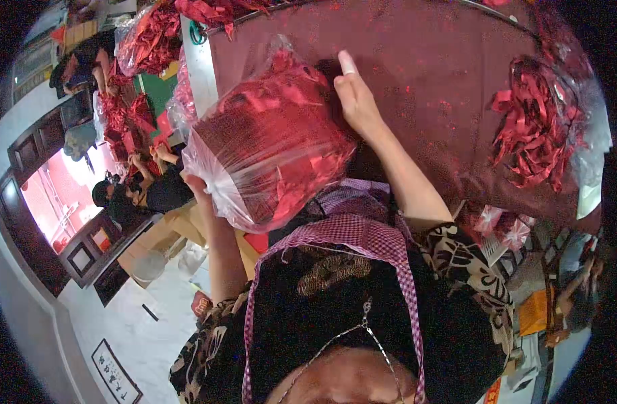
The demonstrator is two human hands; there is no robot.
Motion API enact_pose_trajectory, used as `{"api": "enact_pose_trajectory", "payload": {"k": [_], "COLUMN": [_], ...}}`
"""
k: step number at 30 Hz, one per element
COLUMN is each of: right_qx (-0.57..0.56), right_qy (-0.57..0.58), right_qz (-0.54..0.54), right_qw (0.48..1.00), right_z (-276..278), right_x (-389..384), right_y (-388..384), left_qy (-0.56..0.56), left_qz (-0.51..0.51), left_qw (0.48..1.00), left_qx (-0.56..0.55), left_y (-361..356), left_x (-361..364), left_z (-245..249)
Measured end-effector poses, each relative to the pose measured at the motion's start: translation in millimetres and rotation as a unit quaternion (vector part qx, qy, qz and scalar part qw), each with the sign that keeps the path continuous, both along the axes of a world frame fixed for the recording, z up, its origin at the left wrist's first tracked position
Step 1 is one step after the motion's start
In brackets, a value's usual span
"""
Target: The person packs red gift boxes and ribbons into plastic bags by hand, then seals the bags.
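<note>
My left hand point(199, 188) is closed round the gathered, twisted neck of a clear plastic bag point(275, 138). The bag is full and bulging, with shiny red ribbon-like pieces inside, and it is held up at the table's near left edge. To the right of the bag is my right hand point(357, 101), with one finger stretched out and white tape round it. Its other fingers are partly curled and partly hidden, and I see nothing in them.
A dark red cloth covers the table point(429, 87), dotted with small red scraps. At its right lies a pile of red ribbons point(534, 124) beside clear plastic. More red ribbon bundles point(150, 40) are at the upper left, where other people point(167, 178) work. Cardboard boxes point(143, 249) stand at the left.
</note>
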State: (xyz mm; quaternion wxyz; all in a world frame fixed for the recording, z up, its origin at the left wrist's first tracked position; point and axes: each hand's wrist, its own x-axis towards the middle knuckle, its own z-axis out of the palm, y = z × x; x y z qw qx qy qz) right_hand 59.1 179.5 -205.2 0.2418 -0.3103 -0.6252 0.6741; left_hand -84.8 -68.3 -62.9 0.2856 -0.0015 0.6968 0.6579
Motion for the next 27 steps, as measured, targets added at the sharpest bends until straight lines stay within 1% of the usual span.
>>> {"api": "enact_pose_trajectory", "payload": {"k": [1, 2, 3, 4, 5, 6, 7, 8, 9, 10, 11, 12, 14, 15, 16, 18, 20, 22, 24, 25, 26, 27], "right_qx": [-0.031, -0.031, -0.005, 0.021, 0.045, 0.044, 0.123, 0.199, 0.183, 0.171, 0.171, 0.169, 0.154, 0.161, 0.172, 0.164, 0.227, 0.232, 0.125, 0.094, -0.008, 0.035], "right_qy": [-0.013, -0.014, -0.009, -0.003, 0.027, 0.027, -0.013, -0.052, -0.037, -0.037, -0.032, -0.027, -0.041, -0.028, 0.011, -0.067, -0.053, -0.041, 0.015, 0.036, -0.002, 0.014], "right_qz": [0.006, 0.008, 0.004, 0.001, -0.014, -0.013, 0.015, 0.043, 0.152, 0.149, 0.156, 0.167, 0.144, 0.111, 0.073, 0.088, 0.121, 0.134, 0.126, 0.106, 0.061, 0.034], "right_qw": [0.999, 0.999, 1.000, 1.000, 0.999, 0.999, 0.992, 0.978, 0.971, 0.973, 0.972, 0.971, 0.977, 0.980, 0.982, 0.980, 0.965, 0.963, 0.984, 0.989, 0.998, 0.999], "right_z": [3, -1, -7, -12, -24, -22, -15, -7, 4, -3, -10, -11, -11, -1, 11, 10, 1, -15, -26, -3, 1, 19], "right_x": [5, 7, 9, 8, 4, 1, -6, -12, -15, -17, -17, -17, -19, -21, -20, -32, -37, -39, -43, -39, -35, -32], "right_y": [4, 7, 12, 18, 17, 15, 11, 3, -10, -15, -15, -13, -3, 9, 21, 18, -18, -11, 1, 21, 29, 42], "left_qy": [-0.070, -0.139, -0.140, -0.280, -0.405, -0.404, -0.354, -0.302, -0.301, -0.283, -0.261, -0.259, -0.236, -0.248, -0.248, -0.210, -0.216, -0.229, -0.245, -0.253, -0.254, -0.234], "left_qz": [0.009, 0.019, 0.022, 0.173, 0.315, 0.317, 0.284, 0.251, 0.253, 0.164, 0.073, 0.076, 0.075, 0.102, 0.105, 0.087, 0.085, 0.081, 0.074, 0.070, 0.070, 0.101], "left_qw": [0.997, 0.989, 0.989, 0.933, 0.827, 0.826, 0.862, 0.894, 0.894, 0.934, 0.960, 0.961, 0.967, 0.962, 0.961, 0.973, 0.972, 0.970, 0.967, 0.965, 0.965, 0.967], "left_qx": [0.024, 0.049, 0.050, 0.144, 0.231, 0.231, 0.225, 0.218, 0.216, 0.140, 0.065, 0.065, 0.066, 0.055, 0.054, 0.026, 0.021, 0.012, 0.000, -0.002, -0.001, -0.019], "left_y": [-6, -10, 3, 30, 43, 1, -55, -91, -116, -90, -67, -55, -46, -44, -42, -30, -31, -33, -37, -30, -23, 1], "left_x": [-1, 0, 4, 8, 11, -20, -43, -22, -25, -18, -13, -10, -5, -8, -4, 7, 3, -4, -11, -12, -5, 4], "left_z": [-2, -3, 10, 34, 47, -5, -42, -40, -50, -38, -29, -25, -17, -16, -13, -3, -3, -3, -3, -3, -4, 6]}}
